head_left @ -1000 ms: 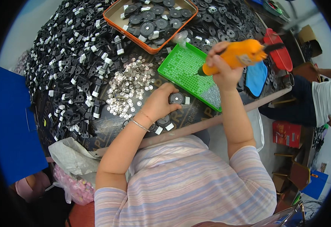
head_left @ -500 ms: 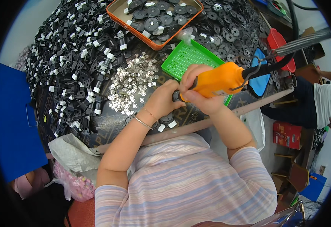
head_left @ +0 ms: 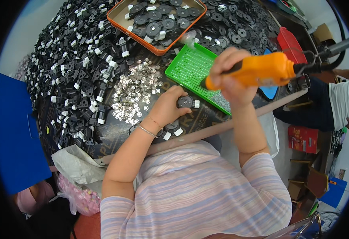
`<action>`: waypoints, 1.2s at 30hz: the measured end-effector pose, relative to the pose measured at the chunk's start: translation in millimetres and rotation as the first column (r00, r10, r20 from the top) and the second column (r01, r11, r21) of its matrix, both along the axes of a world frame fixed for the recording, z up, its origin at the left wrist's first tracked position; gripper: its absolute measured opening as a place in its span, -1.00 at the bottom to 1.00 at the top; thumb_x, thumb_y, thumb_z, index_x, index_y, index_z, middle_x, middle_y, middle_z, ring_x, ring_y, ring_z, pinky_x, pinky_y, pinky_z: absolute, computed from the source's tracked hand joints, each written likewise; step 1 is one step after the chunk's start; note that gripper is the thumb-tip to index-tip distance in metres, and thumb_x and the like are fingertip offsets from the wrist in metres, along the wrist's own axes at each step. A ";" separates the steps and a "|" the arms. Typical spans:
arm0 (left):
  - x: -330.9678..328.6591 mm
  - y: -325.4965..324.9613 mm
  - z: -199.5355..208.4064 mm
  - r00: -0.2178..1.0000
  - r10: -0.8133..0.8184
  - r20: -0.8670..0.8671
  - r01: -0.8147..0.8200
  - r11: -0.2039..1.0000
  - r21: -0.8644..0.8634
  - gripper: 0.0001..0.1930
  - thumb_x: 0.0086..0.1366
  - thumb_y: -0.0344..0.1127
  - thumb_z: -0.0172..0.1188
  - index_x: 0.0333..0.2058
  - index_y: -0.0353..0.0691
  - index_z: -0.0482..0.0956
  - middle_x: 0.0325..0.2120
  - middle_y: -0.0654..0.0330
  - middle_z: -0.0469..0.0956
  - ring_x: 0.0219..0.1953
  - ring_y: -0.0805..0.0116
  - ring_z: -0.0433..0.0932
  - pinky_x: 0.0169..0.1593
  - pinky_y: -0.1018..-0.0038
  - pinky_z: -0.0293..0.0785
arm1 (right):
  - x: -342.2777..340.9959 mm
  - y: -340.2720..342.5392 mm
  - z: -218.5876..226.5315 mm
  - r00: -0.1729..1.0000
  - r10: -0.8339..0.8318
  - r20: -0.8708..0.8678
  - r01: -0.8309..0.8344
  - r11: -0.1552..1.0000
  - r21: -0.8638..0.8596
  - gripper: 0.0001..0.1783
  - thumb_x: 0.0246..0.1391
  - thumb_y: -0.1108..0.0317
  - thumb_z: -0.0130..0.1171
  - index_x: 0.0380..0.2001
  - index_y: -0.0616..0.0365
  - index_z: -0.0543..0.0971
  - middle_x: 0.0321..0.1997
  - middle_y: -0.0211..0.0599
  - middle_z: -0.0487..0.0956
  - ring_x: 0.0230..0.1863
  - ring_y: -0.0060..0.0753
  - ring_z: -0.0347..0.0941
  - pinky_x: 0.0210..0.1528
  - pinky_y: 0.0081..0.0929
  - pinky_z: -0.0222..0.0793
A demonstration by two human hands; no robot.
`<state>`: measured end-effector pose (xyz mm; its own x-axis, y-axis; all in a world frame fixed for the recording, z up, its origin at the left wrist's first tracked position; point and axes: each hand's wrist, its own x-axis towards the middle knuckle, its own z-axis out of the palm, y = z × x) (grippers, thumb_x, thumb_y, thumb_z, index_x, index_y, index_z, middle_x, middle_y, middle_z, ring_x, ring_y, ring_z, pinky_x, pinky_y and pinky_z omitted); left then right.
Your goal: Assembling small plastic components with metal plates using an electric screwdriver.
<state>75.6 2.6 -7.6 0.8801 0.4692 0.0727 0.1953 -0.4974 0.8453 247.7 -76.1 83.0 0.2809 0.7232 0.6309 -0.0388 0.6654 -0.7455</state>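
Observation:
My left hand (head_left: 167, 104) grips a black wheel (head_left: 185, 102) with a white tab on its right, its fingers curled round the rim just above the table. In my right hand (head_left: 233, 77) is an orange power screwdriver (head_left: 268, 68), tilted, its dark tip over the green perforated tray (head_left: 192, 63) and apart from the wheel. Small silvery screws (head_left: 221, 100) lie in the tray's near right end. Beside my left wrist rest more black wheels (head_left: 174, 126) with white tabs. A heap of round shiny metal caps (head_left: 136, 89) spreads left of my left hand.
Black brackets with white ends (head_left: 76, 63) are heaped at left, loose black discs (head_left: 238, 28) at far right. An orange-rimmed tray (head_left: 155, 51) holds wheels at the back. A pipe (head_left: 206, 135) runs along the near edge. Another person (head_left: 342, 99) is at right.
The screwdriver has lifted off the wheel and swung right with my right hand, over the green tray. My left hand stays nearly in place, and the wheel in it now shows.

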 end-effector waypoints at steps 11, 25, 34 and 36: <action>0.9 -0.1 7.8 0.994 0.016 -0.107 -0.022 0.998 -0.057 -0.54 -0.16 -0.36 0.42 -0.23 -0.36 0.49 -0.30 0.04 0.45 -0.29 0.08 0.50 -0.22 0.36 0.44 | 32.0 3.1 -35.7 0.960 -0.265 -0.089 0.248 0.954 -0.166 -0.72 -0.16 0.60 0.20 -0.31 0.27 0.41 -0.34 -0.21 0.45 -0.49 -0.50 0.41 -0.42 -0.58 0.35; 0.7 -3.0 9.7 0.992 0.028 -0.120 -0.034 0.998 -0.047 -0.55 -0.14 -0.37 0.40 -0.22 -0.34 0.49 -0.28 0.02 0.46 -0.23 0.02 0.48 -0.17 0.32 0.43 | 34.7 5.0 -43.7 0.960 -0.271 -0.064 0.254 0.948 -0.193 -0.76 -0.15 0.59 0.20 -0.35 0.23 0.42 -0.42 -0.30 0.44 -0.52 -0.52 0.40 -0.45 -0.60 0.31; 5.4 -1.6 9.3 0.997 0.071 -0.043 -0.068 0.995 0.074 -0.56 -0.12 -0.38 0.38 -0.20 -0.35 0.49 -0.20 0.01 0.47 -0.13 0.00 0.46 -0.06 0.30 0.41 | 28.6 5.7 -39.5 0.956 -0.283 -0.078 0.267 0.949 -0.169 -0.75 -0.16 0.57 0.21 -0.35 0.24 0.42 -0.42 -0.27 0.45 -0.52 -0.53 0.40 -0.44 -0.60 0.32; 5.5 -0.9 11.3 0.994 0.055 -0.091 -0.046 0.994 0.102 -0.53 -0.12 -0.35 0.39 -0.17 -0.35 0.50 -0.15 0.01 0.47 -0.10 0.01 0.46 -0.03 0.30 0.41 | 27.7 5.4 -39.3 0.957 -0.281 -0.075 0.266 0.949 -0.169 -0.76 -0.16 0.57 0.21 -0.35 0.24 0.42 -0.42 -0.28 0.45 -0.52 -0.53 0.40 -0.44 -0.60 0.32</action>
<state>81.1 1.7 3.7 0.8607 0.5076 0.0396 0.2984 -0.5660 0.7685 275.3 -70.7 43.7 0.5360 0.6968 0.4767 0.0508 0.5370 -0.8421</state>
